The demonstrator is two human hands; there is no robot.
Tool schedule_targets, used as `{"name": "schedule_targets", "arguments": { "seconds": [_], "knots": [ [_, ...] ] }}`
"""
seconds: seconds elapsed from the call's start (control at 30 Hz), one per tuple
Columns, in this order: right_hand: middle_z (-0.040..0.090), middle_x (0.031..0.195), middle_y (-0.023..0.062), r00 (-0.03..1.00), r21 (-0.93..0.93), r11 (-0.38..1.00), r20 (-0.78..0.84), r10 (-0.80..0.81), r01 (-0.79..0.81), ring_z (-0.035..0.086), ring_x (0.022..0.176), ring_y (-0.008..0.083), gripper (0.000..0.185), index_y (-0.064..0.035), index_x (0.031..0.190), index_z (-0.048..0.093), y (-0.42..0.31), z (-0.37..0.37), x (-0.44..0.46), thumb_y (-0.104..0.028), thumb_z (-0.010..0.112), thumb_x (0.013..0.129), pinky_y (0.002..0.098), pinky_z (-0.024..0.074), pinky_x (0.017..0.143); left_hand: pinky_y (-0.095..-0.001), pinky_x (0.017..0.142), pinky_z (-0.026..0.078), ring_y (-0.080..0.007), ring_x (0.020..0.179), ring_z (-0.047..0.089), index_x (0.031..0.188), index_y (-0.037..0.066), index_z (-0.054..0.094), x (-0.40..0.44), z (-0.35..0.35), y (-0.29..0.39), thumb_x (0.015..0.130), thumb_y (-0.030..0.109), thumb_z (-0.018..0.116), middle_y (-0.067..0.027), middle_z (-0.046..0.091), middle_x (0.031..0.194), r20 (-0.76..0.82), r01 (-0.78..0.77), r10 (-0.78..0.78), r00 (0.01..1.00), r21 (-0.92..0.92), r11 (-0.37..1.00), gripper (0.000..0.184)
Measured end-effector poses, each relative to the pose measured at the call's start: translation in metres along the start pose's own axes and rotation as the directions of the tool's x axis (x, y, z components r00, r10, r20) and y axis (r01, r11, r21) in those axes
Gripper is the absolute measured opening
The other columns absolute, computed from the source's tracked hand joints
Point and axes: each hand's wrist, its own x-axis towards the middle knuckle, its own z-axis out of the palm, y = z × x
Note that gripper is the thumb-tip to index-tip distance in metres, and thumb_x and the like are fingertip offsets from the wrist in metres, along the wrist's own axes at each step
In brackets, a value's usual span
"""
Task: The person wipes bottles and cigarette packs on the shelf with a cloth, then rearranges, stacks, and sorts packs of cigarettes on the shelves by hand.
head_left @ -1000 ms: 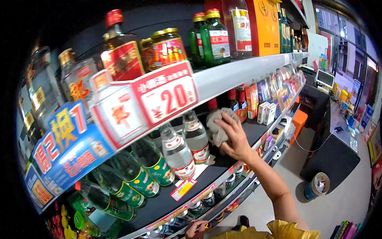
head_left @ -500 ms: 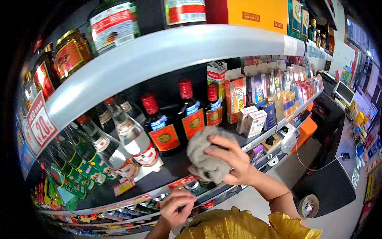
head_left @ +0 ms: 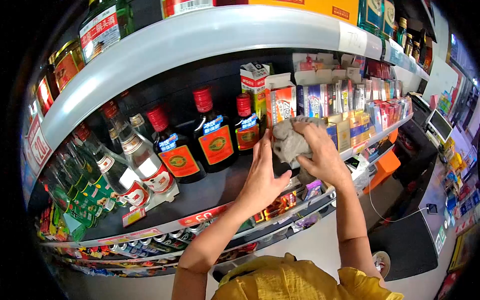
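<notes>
Grey cloth (head_left: 288, 143) gripped in right hand (head_left: 324, 152), fingers curled. Left hand (head_left: 263, 175) empty, fingers extended, just beside the cloth. Dark bottles (head_left: 216, 141) left of both hands, small boxes (head_left: 345, 133) beyond right. Looks mid-job; can't tell how much shelf (head_left: 220, 187) is done or left.

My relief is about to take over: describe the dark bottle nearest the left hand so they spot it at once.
Under the broad silver shelf edge, find three dark bottles with red caps and orange labels. Go to the right-hand bottle, next to an orange carton and beside the left hand. It looks clearly the smallest of the three.
</notes>
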Motion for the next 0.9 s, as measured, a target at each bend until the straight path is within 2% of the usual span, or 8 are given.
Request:
{"name": "schedule_targets", "arguments": {
  "seconds": [0.07, 0.23, 0.33, 0.5, 0.67, 0.73, 0.83, 0.9],
  "knots": [
    [0.052, 0.112, 0.0167, 1.000, 0.016, 1.000, 0.029, -0.003, 0.002, 0.047, 0.108, 0.0360, 0.053, -0.0004, 0.113, 0.049, -0.001, -0.002, -0.003, 0.002, 0.060, 0.060, 0.0410, 0.0377, 0.092, -0.0402, 0.105, 0.029, -0.0399, 0.127, 0.031, 0.141, -0.003, 0.004, 0.007, 0.008, -0.003, 0.071, 0.007, 0.070, -0.0272, 0.025, 0.134, 0.062, 0.006, -0.005, 0.998, -0.019, 1.000, 0.097],
    [0.057, 0.103, 0.0119, 0.994, 0.122, 0.992, -0.105, -0.019, 0.032, 0.055, 0.099, 0.0316, 0.045, 0.0006, 0.106, 0.052, 0.008, 0.001, -0.008, 0.006, 0.060, 0.062, 0.0349, 0.0435, 0.086, -0.0382, 0.103, 0.033, -0.0369, 0.124, 0.038, 0.138, 0.000, 0.016, 0.016, 0.026, -0.016, 0.068, 0.005, 0.071, -0.0243, 0.036, 0.130, 0.059, 0.065, -0.065, 0.996, 0.003, 0.998, 0.089],
    [0.055, 0.101, 0.0159, 0.984, 0.448, 0.893, -0.173, 0.042, 0.040, 0.055, 0.098, 0.0328, 0.047, -0.0016, 0.108, 0.051, 0.020, 0.008, -0.008, 0.003, 0.060, 0.062, 0.0347, 0.0433, 0.086, -0.0385, 0.103, 0.033, -0.0377, 0.124, 0.037, 0.138, 0.000, 0.016, 0.021, 0.027, -0.014, 0.068, 0.005, 0.070, -0.0252, 0.034, 0.133, 0.088, 0.072, -0.064, 0.994, -0.083, 0.994, 0.089],
    [0.058, 0.099, 0.0047, 0.920, 0.666, 0.746, -0.290, 0.265, -0.005, 0.053, 0.094, 0.0109, 0.041, -0.0028, 0.112, 0.051, 0.005, -0.016, -0.001, -0.003, 0.060, 0.071, 0.0264, 0.0438, 0.082, -0.0395, 0.098, 0.038, -0.0413, 0.118, 0.044, 0.137, -0.003, 0.017, 0.023, 0.030, -0.012, 0.075, 0.005, 0.065, -0.0296, 0.042, 0.126, 0.101, 0.150, -0.150, 0.984, 0.007, 0.989, 0.079],
    [0.058, 0.101, 0.0129, 0.907, 0.340, 0.937, -0.415, 0.075, 0.078, 0.058, 0.093, 0.0197, 0.047, 0.0014, 0.116, 0.048, 0.010, -0.037, 0.039, -0.003, 0.058, 0.070, 0.0288, 0.0449, 0.081, -0.0398, 0.096, 0.039, -0.0390, 0.116, 0.047, 0.133, -0.003, 0.024, 0.021, 0.036, -0.015, 0.076, 0.013, 0.068, -0.0278, 0.046, 0.124, 0.023, 0.079, -0.082, 0.996, 0.135, 0.988, 0.074],
    [0.055, 0.110, 0.0205, 0.915, 0.062, 0.993, -0.398, -0.068, 0.100, 0.053, 0.101, 0.0348, 0.048, 0.0010, 0.118, 0.049, 0.018, -0.028, 0.056, -0.005, 0.059, 0.071, 0.0383, 0.0415, 0.089, -0.0395, 0.097, 0.038, -0.0389, 0.118, 0.045, 0.133, -0.004, 0.024, 0.021, 0.036, -0.020, 0.076, 0.014, 0.068, -0.0280, 0.045, 0.125, 0.047, 0.064, -0.069, 0.996, 0.095, 0.993, 0.074],
    [0.054, 0.111, 0.0233, 0.942, -0.135, 0.954, -0.172, -0.289, 0.268, 0.050, 0.102, 0.0389, 0.047, 0.0018, 0.116, 0.050, 0.029, -0.012, 0.071, -0.003, 0.058, 0.070, 0.0425, 0.0381, 0.093, -0.0398, 0.096, 0.039, -0.0394, 0.116, 0.046, 0.133, -0.003, 0.024, 0.019, 0.034, -0.018, 0.076, 0.015, 0.069, -0.0269, 0.046, 0.122, 0.050, 0.064, -0.070, 0.996, 0.121, 0.991, 0.075],
    [0.057, 0.104, 0.0223, 0.977, -0.102, 0.972, 0.009, -0.213, 0.212, 0.051, 0.100, 0.0398, 0.044, 0.0029, 0.112, 0.052, 0.030, -0.008, 0.070, -0.002, 0.057, 0.069, 0.0423, 0.0384, 0.093, -0.0405, 0.097, 0.039, -0.0400, 0.116, 0.045, 0.134, -0.003, 0.022, 0.018, 0.032, -0.017, 0.076, 0.015, 0.069, -0.0270, 0.045, 0.120, 0.052, 0.031, -0.039, 0.998, 0.151, 0.988, 0.077]
  ]
}}
